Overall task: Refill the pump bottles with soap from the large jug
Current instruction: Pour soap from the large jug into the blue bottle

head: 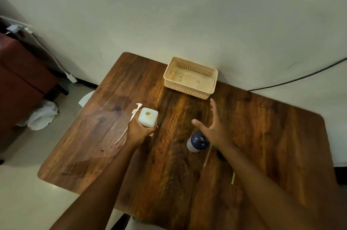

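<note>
Left hand: the left hand [139, 130] gripped the near side of a white square bottle [148, 118], fingers and thumb curled round its body.
White bottle: it stood upright on the wooden table [262, 136], left of centre, its neck hole uncovered and facing up.
White pump: a white pump [135, 111] with its long dip tube lay flat on the table, just left of the white bottle, the tube partly hidden by the hand.
Right hand: the right hand [214, 128] was spread wide, fingers straight and thumb stretched out, holding nothing; whether it touched the table could not be told.
Blue-topped bottle: a blue-topped bottle [197, 141] stood upright, just beside the right hand's heel, its top hole uncovered.
Second tube: a thin pale tube [208, 156] lay on the table near the right wrist.
Basket: a cream plastic basket [189, 90] sat at the table's far edge against the wall.
</note>
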Demonstrator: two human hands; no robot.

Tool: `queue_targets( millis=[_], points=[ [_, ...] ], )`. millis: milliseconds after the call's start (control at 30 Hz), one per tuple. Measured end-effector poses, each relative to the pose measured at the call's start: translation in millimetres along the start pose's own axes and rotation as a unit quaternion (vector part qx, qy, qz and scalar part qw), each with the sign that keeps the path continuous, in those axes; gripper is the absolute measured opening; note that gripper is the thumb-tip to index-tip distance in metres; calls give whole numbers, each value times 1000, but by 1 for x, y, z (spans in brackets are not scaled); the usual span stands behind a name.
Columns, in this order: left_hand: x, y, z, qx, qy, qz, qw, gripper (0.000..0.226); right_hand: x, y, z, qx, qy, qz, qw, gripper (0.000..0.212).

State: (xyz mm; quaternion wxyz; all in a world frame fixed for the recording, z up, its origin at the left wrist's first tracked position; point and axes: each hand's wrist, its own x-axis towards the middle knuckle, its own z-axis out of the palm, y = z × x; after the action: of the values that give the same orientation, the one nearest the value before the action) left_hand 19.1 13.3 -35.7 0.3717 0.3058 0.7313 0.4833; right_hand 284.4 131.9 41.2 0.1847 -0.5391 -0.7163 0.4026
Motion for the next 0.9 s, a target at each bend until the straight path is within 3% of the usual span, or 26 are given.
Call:
queue_targets(
  millis=[167, 433, 900],
  points=[
    [-5, 13, 19, 33, -10, 7, 999, 78, -33, 24, 13, 78, 20, 74, 994, 116],
    [-12, 29, 44, 46, -17, 17, 999, 83, -50, 45, 42, 80, 13, 142, 987, 128],
    [-23, 69, 41, 44, -25, 75, 996, 74, -50, 59, 59, 87, 93, 129, 983, 83]
  ],
)
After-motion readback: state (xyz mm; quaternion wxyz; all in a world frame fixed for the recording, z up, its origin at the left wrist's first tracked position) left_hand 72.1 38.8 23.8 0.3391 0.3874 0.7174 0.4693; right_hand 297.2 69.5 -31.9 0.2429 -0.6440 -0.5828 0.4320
